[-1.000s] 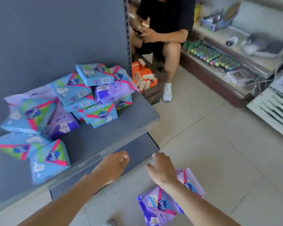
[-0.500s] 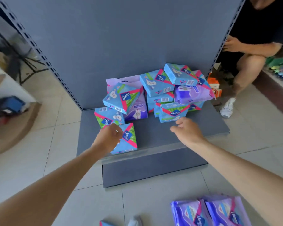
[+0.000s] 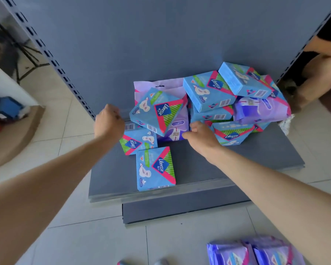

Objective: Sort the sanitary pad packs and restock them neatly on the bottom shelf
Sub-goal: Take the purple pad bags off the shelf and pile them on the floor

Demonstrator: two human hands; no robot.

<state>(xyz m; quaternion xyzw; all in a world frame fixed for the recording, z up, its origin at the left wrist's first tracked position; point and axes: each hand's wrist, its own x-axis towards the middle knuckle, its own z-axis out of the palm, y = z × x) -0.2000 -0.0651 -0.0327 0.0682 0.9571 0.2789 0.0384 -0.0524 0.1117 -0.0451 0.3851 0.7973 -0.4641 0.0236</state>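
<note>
The heap of sanitary pad packs [image 3: 208, 92] sits on the grey bottom shelf [image 3: 256, 155], toward its 1 o'clock corner. The left hand [image 3: 109, 121] has its fingers curled at the heap's 9 o'clock edge, and I cannot tell whether they hold anything. The right hand [image 3: 203, 136] has its fingers pinching a purple pack [image 3: 173, 131] beneath a tilted blue pack [image 3: 157, 109].

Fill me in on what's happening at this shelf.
A person is working through a jumbled heap of blue and purple Libresse pad packs on the bottom shelf. The left hand sits with curled fingers at the heap's left edge; the right hand touches a purple pack in the middle. Whether either grips anything is unclear. One blue pack lies apart near the front edge, and more purple packs wait on the floor.
</note>
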